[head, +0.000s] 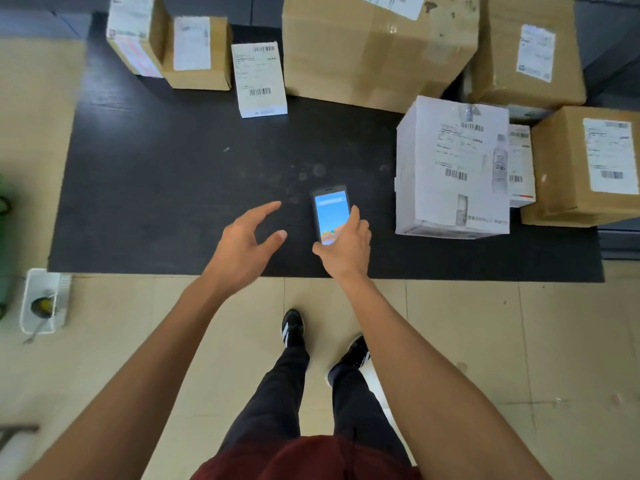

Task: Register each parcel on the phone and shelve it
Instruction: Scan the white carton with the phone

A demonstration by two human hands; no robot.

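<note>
Centre of frame: the right hand [346,247] grips the lit phone [328,213], fingers curled round its lower edge, above the black mat [166,188]. The left hand [247,237] hovers beside it, fingers spread, empty. A white parcel [450,168] stands at right; brown cartons [374,46] line the top.

The light over me is even and fairly bright, throwing only soft shadows beside the boxes and under my arms. My phone screen [329,216] glows brightest against the dark surface [156,188]. Straight lines bow toward the edges, and the corners look smeared.
</note>
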